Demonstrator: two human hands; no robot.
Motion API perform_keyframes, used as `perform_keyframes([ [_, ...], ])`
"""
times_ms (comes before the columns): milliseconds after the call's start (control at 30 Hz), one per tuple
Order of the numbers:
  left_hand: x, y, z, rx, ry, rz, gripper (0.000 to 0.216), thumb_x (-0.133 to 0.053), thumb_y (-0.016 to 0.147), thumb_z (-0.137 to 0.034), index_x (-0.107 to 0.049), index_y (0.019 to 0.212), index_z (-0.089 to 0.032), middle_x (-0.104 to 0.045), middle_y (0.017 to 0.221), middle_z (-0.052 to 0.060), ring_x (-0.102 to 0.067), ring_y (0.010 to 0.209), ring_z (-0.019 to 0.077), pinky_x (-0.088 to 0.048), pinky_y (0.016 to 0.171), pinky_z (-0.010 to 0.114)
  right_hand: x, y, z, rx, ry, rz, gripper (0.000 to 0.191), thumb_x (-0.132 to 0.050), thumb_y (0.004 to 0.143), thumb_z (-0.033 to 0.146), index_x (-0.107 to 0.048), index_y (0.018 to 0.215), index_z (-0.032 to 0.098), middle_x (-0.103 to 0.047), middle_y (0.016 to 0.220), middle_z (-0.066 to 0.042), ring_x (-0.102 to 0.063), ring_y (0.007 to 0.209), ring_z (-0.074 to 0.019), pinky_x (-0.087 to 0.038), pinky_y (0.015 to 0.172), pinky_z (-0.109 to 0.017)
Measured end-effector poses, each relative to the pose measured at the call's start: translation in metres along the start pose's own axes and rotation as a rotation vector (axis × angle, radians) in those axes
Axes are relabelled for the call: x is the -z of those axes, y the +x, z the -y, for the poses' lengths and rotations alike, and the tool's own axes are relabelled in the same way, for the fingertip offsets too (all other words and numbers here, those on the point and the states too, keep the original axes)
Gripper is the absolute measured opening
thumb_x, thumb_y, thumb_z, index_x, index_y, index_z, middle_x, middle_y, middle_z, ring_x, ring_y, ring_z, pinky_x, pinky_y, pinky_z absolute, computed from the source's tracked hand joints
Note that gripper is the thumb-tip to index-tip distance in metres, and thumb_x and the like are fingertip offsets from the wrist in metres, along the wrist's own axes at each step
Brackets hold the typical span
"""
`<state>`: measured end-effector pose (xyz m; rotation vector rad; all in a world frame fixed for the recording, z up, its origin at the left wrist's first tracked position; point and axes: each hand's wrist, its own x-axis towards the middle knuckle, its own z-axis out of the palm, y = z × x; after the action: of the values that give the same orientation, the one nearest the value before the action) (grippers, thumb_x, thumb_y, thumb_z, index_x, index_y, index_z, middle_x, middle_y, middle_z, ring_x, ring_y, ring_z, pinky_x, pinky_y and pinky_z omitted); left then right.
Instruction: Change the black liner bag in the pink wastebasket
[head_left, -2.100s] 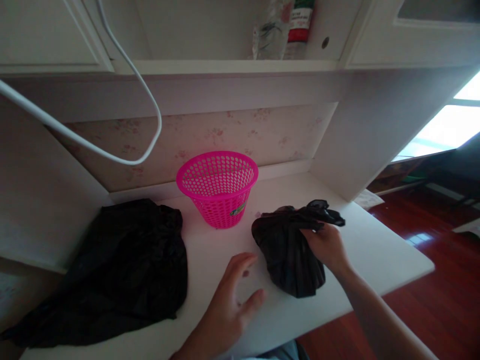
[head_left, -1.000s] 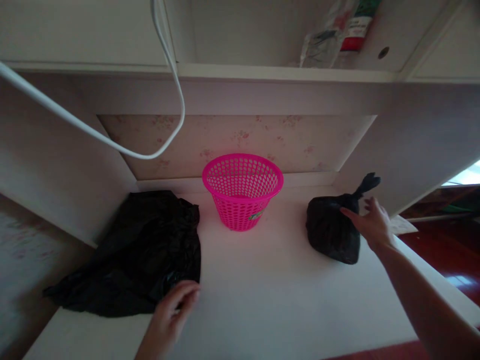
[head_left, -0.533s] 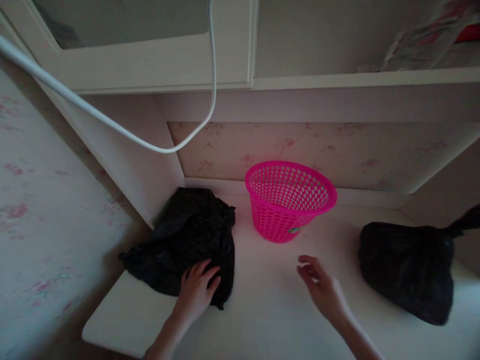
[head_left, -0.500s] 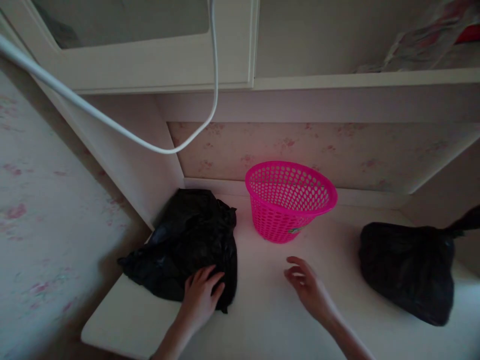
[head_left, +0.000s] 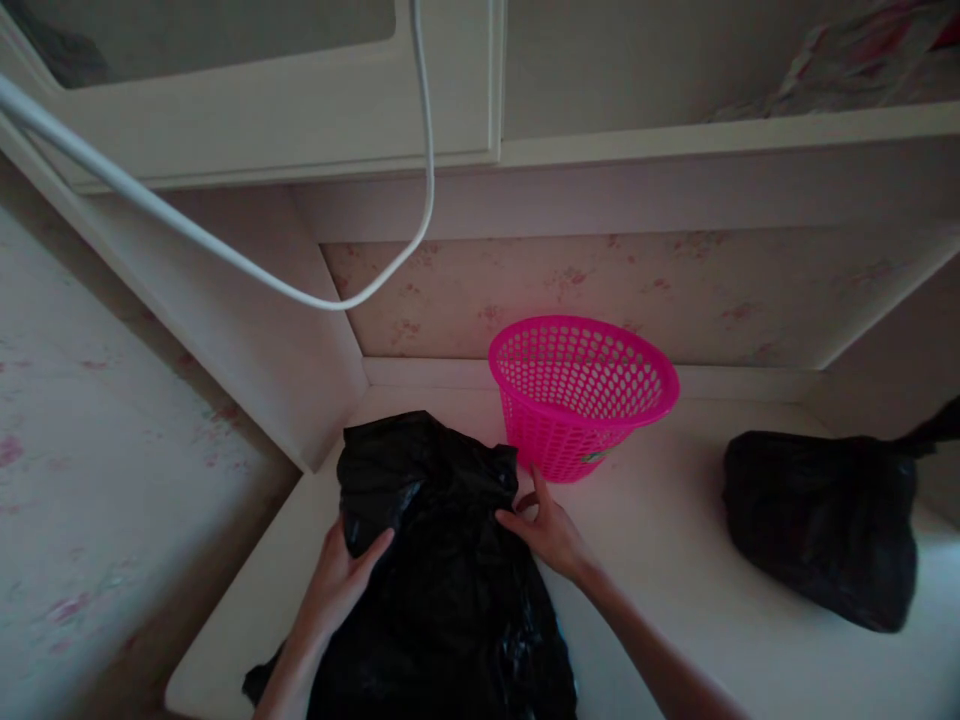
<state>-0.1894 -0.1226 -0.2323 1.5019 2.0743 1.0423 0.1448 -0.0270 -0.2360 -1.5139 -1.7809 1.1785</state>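
Note:
A loose black plastic bag (head_left: 442, 560) lies spread on the white desk (head_left: 660, 590) in front of me. My left hand (head_left: 341, 578) grips its left edge, fingers curled over the plastic. My right hand (head_left: 544, 525) pinches its right edge, just below the pink basket (head_left: 581, 392). The basket stands upright behind the bag, with nothing visible inside. A tied, filled black bag (head_left: 821, 525) rests on the desk at the right, away from both hands.
A white cable (head_left: 427, 140) hangs in a loop from above on the left. Cupboard doors and a shelf (head_left: 675, 130) overhang the desk. A side panel (head_left: 285, 350) closes off the left; the desk's front edge runs at the lower left.
The loose black bag has been pulled from the left corner toward me and spread out. My right hand came left from the open desk onto the bag's right edge; my left hand now grips its left edge.

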Motion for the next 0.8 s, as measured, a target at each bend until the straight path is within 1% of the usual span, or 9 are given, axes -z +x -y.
perform_keyframes([
  [67,-0.02,-0.009,0.006,-0.057,0.04,0.09,0.058,-0.066,0.087,-0.053,-0.059,0.132,-0.016,-0.07,0.131,0.016,-0.066,0.125,0.0346,-0.051,0.108,0.051,0.005,0.004,0.013,0.08,-0.178,-0.035,0.093,-0.065,0.089,0.053,-0.022,0.165,0.021,-0.074,0.103,-0.007,-0.071,0.095,-0.0297,-0.052,0.087,-0.041],
  [133,-0.035,-0.018,0.009,-0.11,0.174,0.072,0.057,-0.067,0.087,-0.046,-0.058,0.135,-0.017,-0.069,0.133,0.016,-0.065,0.126,0.0357,-0.052,0.106,0.053,0.01,0.008,0.024,0.15,-0.33,-0.055,0.074,-0.063,0.093,0.046,-0.039,0.159,0.023,-0.075,0.1,-0.008,-0.072,0.093,-0.0299,-0.05,0.082,-0.038],
  [233,-0.043,-0.027,0.013,-0.168,0.37,0.001,0.054,-0.06,0.092,-0.043,-0.056,0.138,-0.015,-0.068,0.133,0.018,-0.064,0.126,0.0387,-0.051,0.104,0.056,0.02,0.013,0.036,0.212,-0.42,-0.06,0.031,-0.054,0.097,0.038,-0.073,0.118,0.024,-0.076,0.09,-0.007,-0.071,0.082,-0.026,-0.046,0.073,-0.032],
  [300,-0.041,-0.028,0.019,-0.184,0.454,-0.026,0.057,-0.057,0.094,-0.046,-0.053,0.14,-0.013,-0.067,0.135,0.02,-0.063,0.127,0.0395,-0.049,0.107,0.057,0.032,0.014,0.042,0.252,-0.415,-0.078,0.032,-0.049,0.1,0.037,-0.075,0.089,0.023,-0.074,0.082,-0.007,-0.068,0.076,-0.0228,-0.042,0.068,-0.03],
  [367,-0.038,-0.028,0.025,-0.192,0.487,-0.024,0.061,-0.058,0.093,-0.05,-0.051,0.142,-0.014,-0.066,0.136,0.02,-0.062,0.129,0.0391,-0.046,0.11,0.057,0.05,0.011,0.05,0.291,-0.396,-0.122,0.037,-0.045,0.101,0.038,-0.071,0.079,0.023,-0.072,0.076,-0.006,-0.066,0.07,-0.0208,-0.039,0.065,-0.029],
  [500,-0.033,-0.027,0.029,-0.18,0.46,0.02,0.07,-0.064,0.088,-0.056,-0.051,0.142,-0.014,-0.065,0.138,0.02,-0.059,0.133,0.0398,-0.043,0.113,0.058,0.096,-0.006,0.071,0.321,-0.323,-0.278,0.044,-0.039,0.103,0.048,-0.067,0.08,0.022,-0.067,0.068,-0.003,-0.061,0.062,-0.0187,-0.039,0.061,-0.028],
  [600,-0.035,-0.026,0.029,-0.149,0.416,0.012,0.081,-0.067,0.084,-0.058,-0.047,0.147,-0.012,-0.059,0.147,0.022,-0.054,0.138,0.0417,-0.042,0.114,0.06,0.119,-0.022,0.082,0.334,-0.187,-0.508,0.043,-0.046,0.1,0.054,-0.069,0.084,0.021,-0.061,0.063,0.0,-0.058,0.059,-0.0164,-0.041,0.06,-0.027],
  [700,-0.037,-0.024,0.026,-0.131,0.358,-0.008,0.085,-0.069,0.081,-0.059,-0.047,0.148,-0.012,-0.055,0.151,0.023,-0.05,0.142,0.0439,-0.04,0.116,0.061,0.12,-0.038,0.081,0.29,0.04,-0.731,0.039,-0.05,0.1,0.055,-0.069,0.105,0.022,-0.06,0.066,0.001,-0.056,0.057,-0.0143,-0.041,0.056,-0.026],
  [800,-0.03,-0.022,0.014,-0.093,0.218,0.016,0.084,-0.074,0.078,-0.057,-0.049,0.146,-0.013,-0.058,0.148,0.022,-0.053,0.14,0.0429,-0.041,0.117,0.062,0.102,-0.054,0.067,0.214,0.346,-0.795,0.043,-0.054,0.097,0.059,-0.06,0.12,0.024,-0.062,0.074,0.003,-0.051,0.049,-0.0121,-0.04,0.047,-0.025],
])
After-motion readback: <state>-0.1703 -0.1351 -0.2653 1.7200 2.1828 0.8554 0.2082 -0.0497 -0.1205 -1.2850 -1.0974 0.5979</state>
